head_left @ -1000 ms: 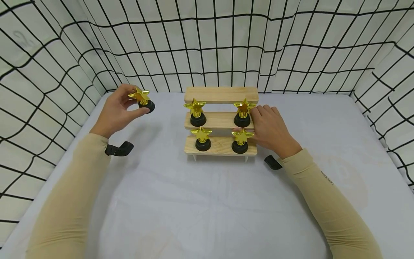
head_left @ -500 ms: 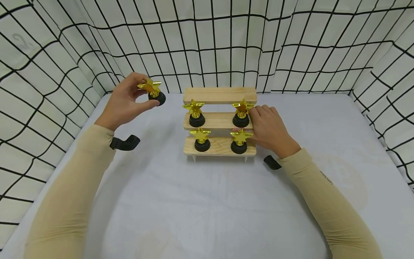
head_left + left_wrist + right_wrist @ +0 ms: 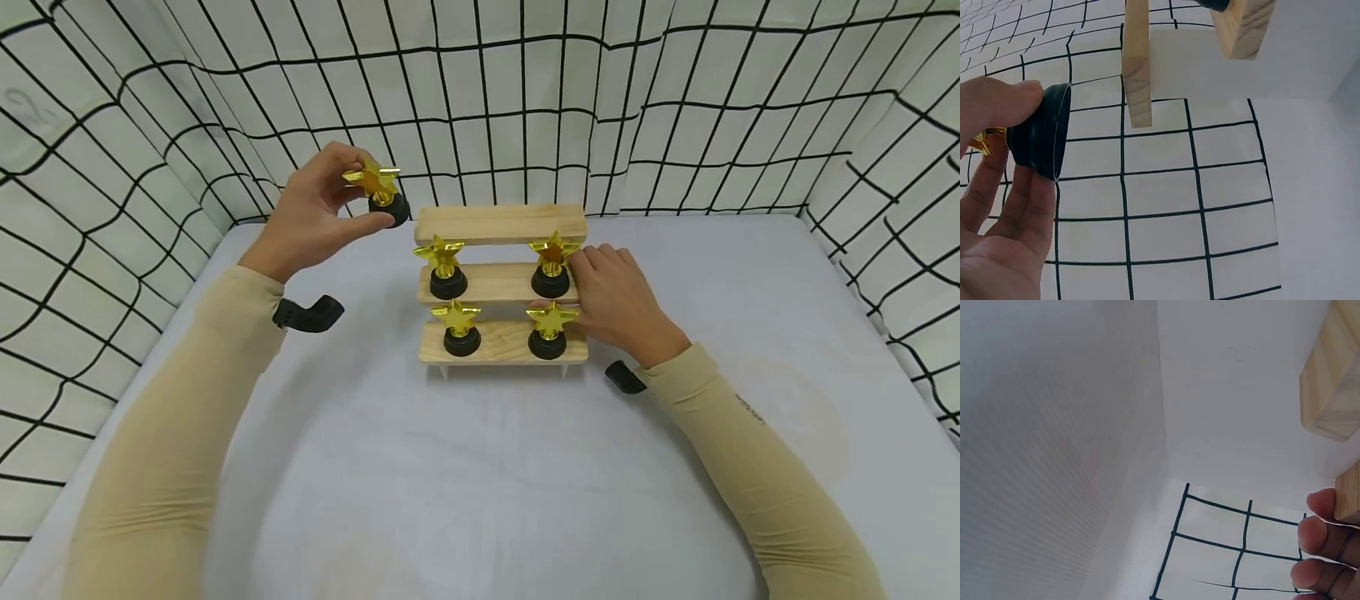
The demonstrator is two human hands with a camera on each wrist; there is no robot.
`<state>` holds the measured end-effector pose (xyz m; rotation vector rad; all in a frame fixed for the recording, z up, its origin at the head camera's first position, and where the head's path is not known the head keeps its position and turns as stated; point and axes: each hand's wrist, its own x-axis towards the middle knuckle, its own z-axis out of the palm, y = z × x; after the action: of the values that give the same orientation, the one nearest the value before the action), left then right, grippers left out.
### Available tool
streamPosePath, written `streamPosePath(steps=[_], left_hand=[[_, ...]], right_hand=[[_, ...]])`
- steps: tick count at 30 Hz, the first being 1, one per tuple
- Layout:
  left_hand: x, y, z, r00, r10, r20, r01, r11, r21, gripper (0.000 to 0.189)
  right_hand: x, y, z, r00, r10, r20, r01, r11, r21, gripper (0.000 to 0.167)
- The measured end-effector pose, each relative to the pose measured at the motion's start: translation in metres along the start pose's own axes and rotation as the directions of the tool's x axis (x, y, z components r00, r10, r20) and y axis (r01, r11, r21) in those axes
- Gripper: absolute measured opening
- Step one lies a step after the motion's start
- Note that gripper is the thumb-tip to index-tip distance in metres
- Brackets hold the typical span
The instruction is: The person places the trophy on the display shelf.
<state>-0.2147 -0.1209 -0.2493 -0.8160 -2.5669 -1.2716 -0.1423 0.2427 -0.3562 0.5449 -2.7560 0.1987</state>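
Note:
My left hand [image 3: 315,217] pinches a small gold star trophy [image 3: 388,207] by its round black base, held in the air left of a three-tier wooden display rack [image 3: 500,225]. In the left wrist view the thumb and fingers lie around the black base [image 3: 1041,134], whose underside faces the ends of the shelves. My right hand [image 3: 622,300] grips the right end of the rack's middle shelf; its thumb shows partly below that board. Fingertips [image 3: 1313,534] appear beside the wood in the right wrist view. Two star trophies stand on the middle shelf and two on the bottom one.
The rack stands on a white-covered table [image 3: 480,475]. Black netting [image 3: 517,117] over white walls encloses the back and both sides. Black wrist straps [image 3: 309,315] show at the cuffs of the beige sleeves [image 3: 172,417].
My left hand has moved the trophy up and to the right, closer to the rack's top shelf. My right hand stays on the rack. The head view has shifted slightly.

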Motion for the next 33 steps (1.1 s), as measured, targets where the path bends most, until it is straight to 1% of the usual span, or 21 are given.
streamPosePath(steps=[6,14,16,18,23,25,28,30,33], left_hand=[[0.014,0.007,0.014,0.997,0.068,0.037,-0.066,0.996,-0.057,0.050],[0.033,0.016,0.034,0.990,0.105,0.098,-0.094,0.989,-0.116,0.048],[0.038,0.018,0.039,0.988,0.109,0.111,-0.095,0.988,-0.121,0.048],[0.043,0.020,0.044,0.986,0.109,0.124,-0.094,0.988,-0.124,0.049],[0.054,0.022,0.055,0.981,0.116,0.157,-0.088,0.981,-0.171,0.049],[0.056,0.021,0.059,0.979,0.110,0.174,-0.078,0.981,-0.180,0.049],[0.058,0.019,0.063,0.975,0.089,0.203,-0.053,0.983,-0.176,0.050],[0.058,0.018,0.066,0.972,0.078,0.223,-0.039,0.984,-0.174,0.051],[0.060,0.015,0.070,0.963,0.090,0.254,-0.039,0.979,-0.199,0.052]], right_hand=[[0.001,-0.001,0.001,1.000,0.001,0.016,-0.001,1.000,-0.004,0.076],[0.000,0.000,0.002,1.000,-0.015,-0.010,0.015,1.000,0.000,0.073],[0.000,0.002,0.003,1.000,-0.018,-0.021,0.018,1.000,0.004,0.072],[0.000,0.003,0.003,0.999,-0.024,-0.030,0.024,1.000,0.007,0.076],[0.000,0.005,0.004,0.998,-0.035,-0.061,0.036,0.999,0.004,0.098],[0.000,0.006,0.005,0.997,-0.035,-0.065,0.035,0.999,0.002,0.102],[0.000,0.006,0.006,0.998,-0.039,-0.059,0.039,0.999,0.000,0.101],[0.000,0.006,0.006,0.998,-0.040,-0.051,0.040,0.999,-0.002,0.097],[0.000,0.006,0.006,0.999,-0.031,-0.044,0.030,1.000,-0.009,0.092]])
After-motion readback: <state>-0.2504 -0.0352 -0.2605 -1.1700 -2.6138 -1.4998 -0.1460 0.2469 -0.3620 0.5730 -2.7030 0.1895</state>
